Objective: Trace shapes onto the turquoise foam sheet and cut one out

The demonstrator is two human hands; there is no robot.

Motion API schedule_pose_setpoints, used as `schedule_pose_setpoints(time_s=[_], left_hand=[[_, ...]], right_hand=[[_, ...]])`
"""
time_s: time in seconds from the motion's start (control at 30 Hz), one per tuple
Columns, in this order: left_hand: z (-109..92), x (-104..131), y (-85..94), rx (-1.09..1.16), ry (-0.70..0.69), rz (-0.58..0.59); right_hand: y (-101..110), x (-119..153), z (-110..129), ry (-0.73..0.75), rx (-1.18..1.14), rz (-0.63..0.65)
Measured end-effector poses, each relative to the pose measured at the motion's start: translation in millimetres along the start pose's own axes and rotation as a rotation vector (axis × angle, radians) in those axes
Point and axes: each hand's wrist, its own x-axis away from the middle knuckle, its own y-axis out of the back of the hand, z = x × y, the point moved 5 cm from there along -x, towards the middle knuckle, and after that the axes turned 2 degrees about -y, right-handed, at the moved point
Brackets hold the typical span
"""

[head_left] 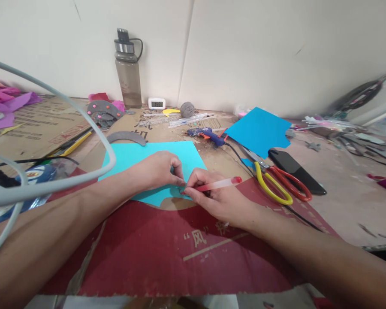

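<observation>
A sheet of light turquoise paper (pixel 131 159) lies in front of me, with a curved bite cut out of its near edge. My right hand (pixel 214 195) grips a red pen (pixel 217 184) with a translucent barrel, its tip low at the paper near the cut edge. Just left of the pen tip, my left hand (pixel 162 171) rests on the sheet with thumb and fingers drawn together. Whatever they hold down is small and mostly hidden; a little dark patch or mark shows beside the fingertips.
Red cardboard (pixel 141 253) lies beneath the paper. To the right are scissors (pixel 273 180), a black phone (pixel 297 171) and blue paper (pixel 260 131). Behind stand a glue gun (pixel 209 135), yarn ball (pixel 188 110), small clock (pixel 156 103) and bottle (pixel 128 73). A pale cable (pixel 93 124) arcs at left.
</observation>
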Motion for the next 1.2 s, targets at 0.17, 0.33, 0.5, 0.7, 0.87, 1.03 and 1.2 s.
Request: schedule_pose_setpoints(time_s=[0.17, 0.33, 0.5, 0.7, 0.87, 1.03, 1.2], left_hand=[[0.3, 0.1, 0.3, 0.004, 0.013, -0.008], [0.5, 0.1, 0.5, 0.004, 0.022, -0.009], [-1.0, 0.2, 0.7, 0.011, 0.014, -0.004], [0.2, 0.4, 0.3, 0.018, 0.028, -0.012], [1.6, 0.6, 0.0, 0.033, -0.010, -0.010], [1.3, 2.0, 1.4, 0.020, -0.016, -0.036], [0.7, 8.7, 2.8, 0.023, -0.104, -0.083]], right_hand=[[0.7, 0.5, 0.4, 0.009, 0.007, -0.001], [0.4, -0.2, 1.2, 0.031, -0.001, -0.006], [6.1, 1.1, -3.1, -0.015, -0.133, -0.073], [17.4, 9.1, -7.1, -0.044, -0.074, -0.124], [15.8, 11.0, -2.4, -0.011, 0.076, -0.065], [15.3, 10.6, 0.2, 0.007, 0.137, -0.056], [15.2, 10.7, 0.8, 0.010, 0.163, -0.034]])
